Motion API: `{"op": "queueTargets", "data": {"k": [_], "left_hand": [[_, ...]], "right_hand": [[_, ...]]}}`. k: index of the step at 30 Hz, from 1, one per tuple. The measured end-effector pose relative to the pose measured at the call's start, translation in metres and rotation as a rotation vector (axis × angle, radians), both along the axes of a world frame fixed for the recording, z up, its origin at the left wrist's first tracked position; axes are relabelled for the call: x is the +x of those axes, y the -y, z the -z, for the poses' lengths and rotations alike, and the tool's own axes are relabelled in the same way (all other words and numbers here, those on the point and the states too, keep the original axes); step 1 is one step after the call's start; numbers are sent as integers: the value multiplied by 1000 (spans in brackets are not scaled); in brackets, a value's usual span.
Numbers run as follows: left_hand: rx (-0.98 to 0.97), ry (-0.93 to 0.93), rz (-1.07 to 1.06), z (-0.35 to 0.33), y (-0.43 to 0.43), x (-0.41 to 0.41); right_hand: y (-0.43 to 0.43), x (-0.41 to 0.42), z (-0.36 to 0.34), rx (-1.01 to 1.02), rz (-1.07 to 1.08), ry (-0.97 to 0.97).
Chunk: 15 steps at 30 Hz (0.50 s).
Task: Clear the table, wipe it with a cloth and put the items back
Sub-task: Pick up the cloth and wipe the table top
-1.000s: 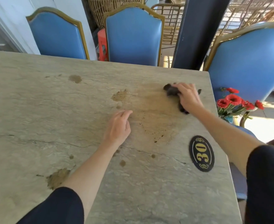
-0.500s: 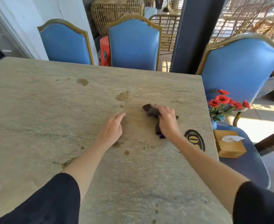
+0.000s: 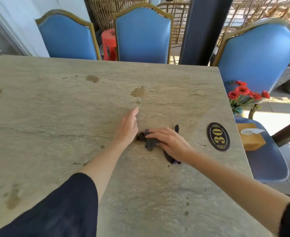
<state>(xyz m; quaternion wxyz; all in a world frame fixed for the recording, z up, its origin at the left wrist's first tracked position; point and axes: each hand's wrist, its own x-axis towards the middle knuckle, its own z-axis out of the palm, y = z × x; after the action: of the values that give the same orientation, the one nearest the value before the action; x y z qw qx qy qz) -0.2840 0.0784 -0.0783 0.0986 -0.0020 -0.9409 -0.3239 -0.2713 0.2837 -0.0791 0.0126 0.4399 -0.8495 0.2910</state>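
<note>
A dark crumpled cloth (image 3: 150,142) lies on the beige stone table (image 3: 55,120), right of centre. My right hand (image 3: 170,142) presses down on it with fingers stretched flat over the fabric, pointing left. Just to the left, my left hand (image 3: 128,128) rests on the tabletop with straight fingers, close beside the cloth's left end. A vase of red flowers (image 3: 243,96) and a wooden tissue box (image 3: 250,136) stand on the blue chair seat (image 3: 269,161) off the table's right edge.
A black oval plaque with the number 30 (image 3: 218,136) is fixed near the right edge. Brown stains (image 3: 138,92) mark the tabletop. Blue chairs (image 3: 143,33) stand behind the table, a dark post (image 3: 202,29) rises at the far right corner.
My right hand has dragged the cloth from the far right part of the table toward me and leftward, up beside my left hand. The view has pulled back, showing the tissue box.
</note>
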Motion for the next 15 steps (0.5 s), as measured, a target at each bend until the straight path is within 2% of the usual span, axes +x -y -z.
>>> {"op": "queueTargets", "data": {"k": [3, 5, 7, 10, 15], "left_hand": [[-61, 19, 45, 2, 11, 11], [-122, 8, 45, 7, 21, 18], [-146, 14, 46, 11, 29, 21], [-150, 1, 34, 14, 30, 21], [-106, 19, -3, 8, 27, 22]], "right_hand": [[-8, -27, -3, -133, 332, 9], [-2, -61, -2, -51, 592, 17], [15, -77, 0, 84, 676, 26], [43, -54, 1, 111, 503, -26], [35, 36, 9, -15, 108, -92]]}}
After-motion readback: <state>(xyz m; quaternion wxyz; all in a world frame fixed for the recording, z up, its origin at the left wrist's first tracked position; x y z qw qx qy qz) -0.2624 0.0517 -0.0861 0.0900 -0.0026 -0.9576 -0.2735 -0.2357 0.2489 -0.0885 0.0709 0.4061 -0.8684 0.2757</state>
